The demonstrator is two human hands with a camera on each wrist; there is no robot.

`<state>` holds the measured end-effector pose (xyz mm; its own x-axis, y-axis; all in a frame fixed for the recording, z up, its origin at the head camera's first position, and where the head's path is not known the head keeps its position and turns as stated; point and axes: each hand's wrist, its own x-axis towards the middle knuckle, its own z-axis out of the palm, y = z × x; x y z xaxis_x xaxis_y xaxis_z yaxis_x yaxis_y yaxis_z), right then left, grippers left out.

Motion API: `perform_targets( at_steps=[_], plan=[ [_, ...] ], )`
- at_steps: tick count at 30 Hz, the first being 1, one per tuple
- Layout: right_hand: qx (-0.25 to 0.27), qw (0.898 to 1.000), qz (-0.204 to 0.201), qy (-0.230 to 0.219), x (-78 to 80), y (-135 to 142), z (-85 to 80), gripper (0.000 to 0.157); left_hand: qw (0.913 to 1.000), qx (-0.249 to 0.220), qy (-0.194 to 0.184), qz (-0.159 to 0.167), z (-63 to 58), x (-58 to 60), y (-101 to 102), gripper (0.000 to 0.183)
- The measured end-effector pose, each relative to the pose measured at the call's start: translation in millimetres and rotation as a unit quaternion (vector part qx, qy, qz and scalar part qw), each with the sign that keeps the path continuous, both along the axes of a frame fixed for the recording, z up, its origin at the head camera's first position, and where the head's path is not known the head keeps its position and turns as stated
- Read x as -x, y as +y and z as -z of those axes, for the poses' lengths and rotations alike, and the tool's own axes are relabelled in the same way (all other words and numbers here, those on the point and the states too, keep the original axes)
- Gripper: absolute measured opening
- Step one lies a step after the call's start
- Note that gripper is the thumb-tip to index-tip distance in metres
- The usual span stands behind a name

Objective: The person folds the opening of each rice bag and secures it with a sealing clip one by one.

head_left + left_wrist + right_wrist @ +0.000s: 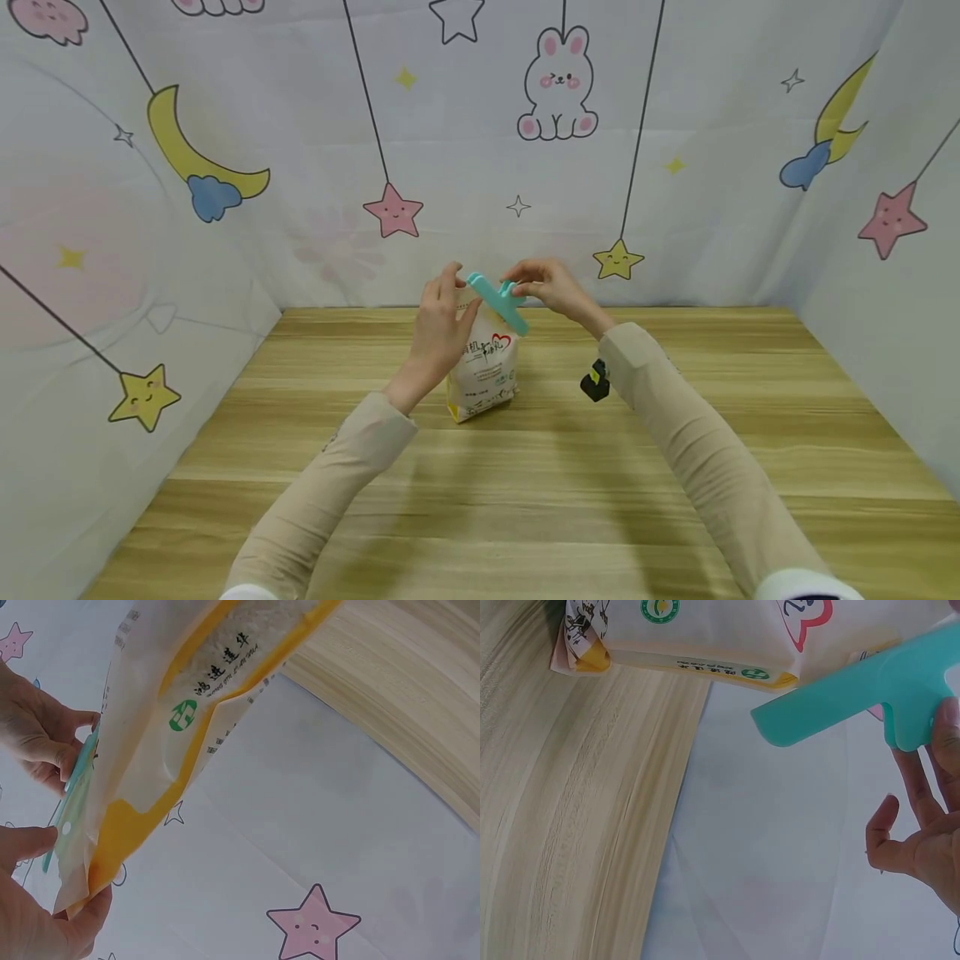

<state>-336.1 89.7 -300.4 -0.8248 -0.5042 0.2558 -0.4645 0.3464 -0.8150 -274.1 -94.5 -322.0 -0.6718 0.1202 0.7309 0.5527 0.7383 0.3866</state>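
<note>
A white plastic bag (486, 375) with printed characters, a red heart and yellow edges stands on the table, its clear panel showing pale grains (251, 630) in the left wrist view. My left hand (441, 329) pinches the bag's top corner between thumb and fingers. A turquoise bag clip (497, 302) lies slanted across the bag's top. On its far side, my right hand (553, 287) grips the clip's handle between thumb and fingers. In the right wrist view the clip's long bar (817, 709) overlaps the bag's upper part, and the little finger is held apart.
The wood-grain table (480, 508) reaches back to a white cloth backdrop (465, 150) printed with stars, moons and a rabbit. Cloth also hangs along both sides. A small black object (595, 383) with a yellow-green mark shows beside the right sleeve (675, 417).
</note>
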Motion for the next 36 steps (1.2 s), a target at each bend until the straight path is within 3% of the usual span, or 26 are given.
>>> perform_targets(
  at_steps=[6,12,20,24,30,33,36],
  plan=[
    [0.000,1.000,0.005,0.000,18.9,2.7,15.2,0.023,0.9996,-0.017,-0.015,0.019,-0.5,1.4,-1.9,0.041],
    [-0.010,1.000,0.010,0.007,17.1,1.2,15.3,0.025,0.9981,-0.042,-0.032,0.029,-2.1,0.6,-3.4,0.052],
    [-0.033,0.999,0.021,0.017,-9.1,-4.9,-7.9,0.024,0.9963,-0.078,-0.021,0.031,-7.8,2.9,-4.1,0.057],
    [-0.033,0.999,0.017,0.017,-14.1,-6.7,-12.9,0.025,0.9927,-0.110,-0.034,0.037,-14.7,4.6,-7.6,0.057],
    [-0.020,1.000,0.011,0.013,-4.6,-5.6,-4.7,0.024,0.9769,-0.166,-0.127,0.043,-26.4,3.2,-16.9,0.035],
    [-0.022,1.000,0.008,0.021,5.3,-3.8,3.9,0.024,0.9645,-0.183,-0.186,0.039,-31.8,2.4,-21.6,0.019],
    [-0.023,0.999,0.005,0.027,13.3,-2.3,10.5,0.024,0.9473,-0.203,-0.242,0.051,-36.9,2.3,-25.6,0.015]
  ],
)
